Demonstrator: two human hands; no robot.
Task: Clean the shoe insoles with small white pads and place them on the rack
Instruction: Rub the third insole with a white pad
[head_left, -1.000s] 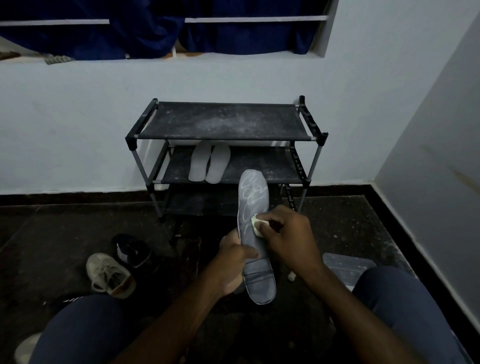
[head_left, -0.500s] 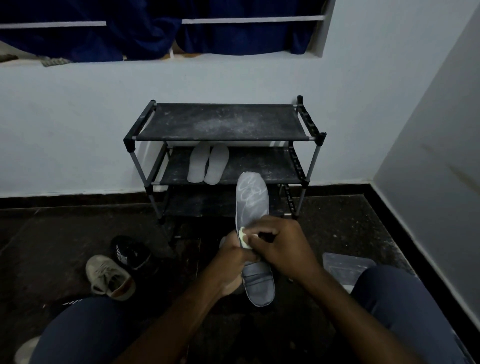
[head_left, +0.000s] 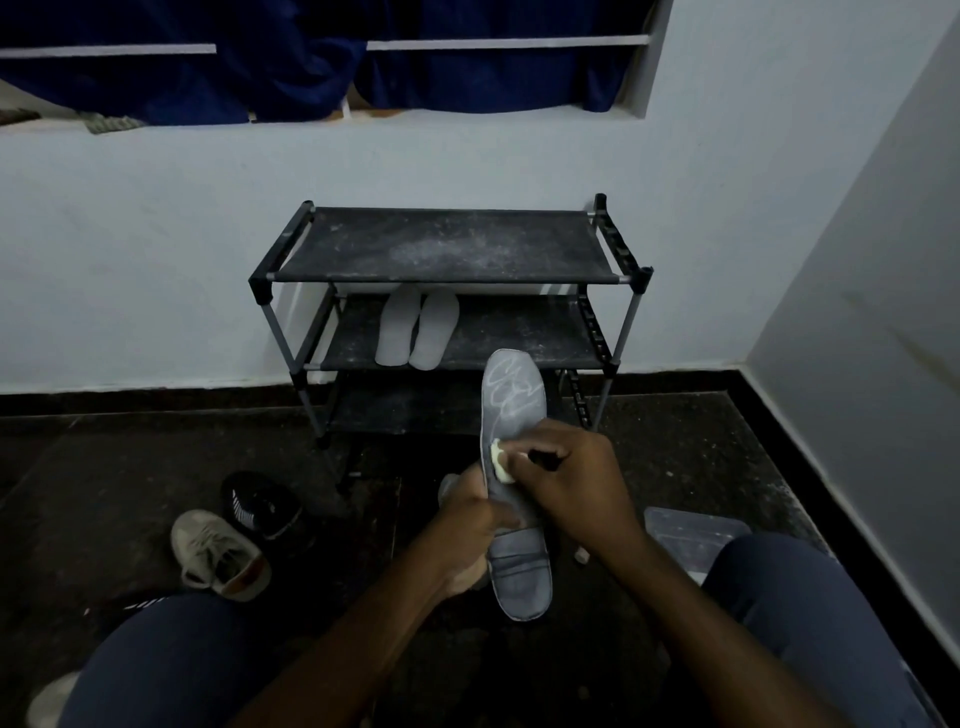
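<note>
left grip (head_left: 467, 530) holds grey insole (head_left: 511, 405), toe toward rack (head_left: 441, 244) | right grip (head_left: 576, 483) pinches white pad (head_left: 500, 460) against insole's left edge | two white insoles (head_left: 415, 332) on rack's middle shelf | two shoes (head_left: 221, 556) front-left of rack

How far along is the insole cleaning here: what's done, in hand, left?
Done, it seems: two pale insoles lie side by side on the middle shelf of the rack. In hand: the left hand grips a grey insole while the right hand presses a white pad to it. Left: finishing this one and shelving it; whether more insoles wait is unclear.
</note>
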